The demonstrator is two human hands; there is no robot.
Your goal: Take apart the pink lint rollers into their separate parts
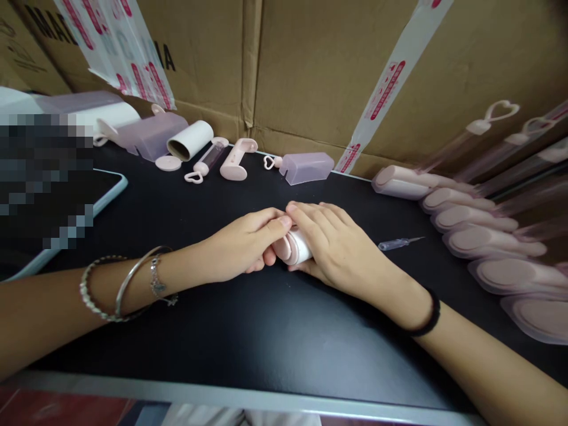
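Observation:
Above the middle of the table, both hands meet around a lint roller (298, 247), a white roll with a pale pink rounded end. My left hand (242, 242) pinches its pink end, thumb on top and fingers curled beneath. Wrapped over the white roll from the other side is my right hand (337, 245), its fingertips close to the left thumb. Much of the roller is hidden under the palms and fingers. A small screwdriver (394, 243) with a clear handle lies just right of my right hand.
Along the cardboard (306, 77) at the back lie a purple cover (309, 167), a pink bracket (238, 161), a heart-ended handle (206, 163) and a white tube (191, 139). Several lint rollers with long handles line the right side (492, 239). A blue-edged device (110, 189) lies left.

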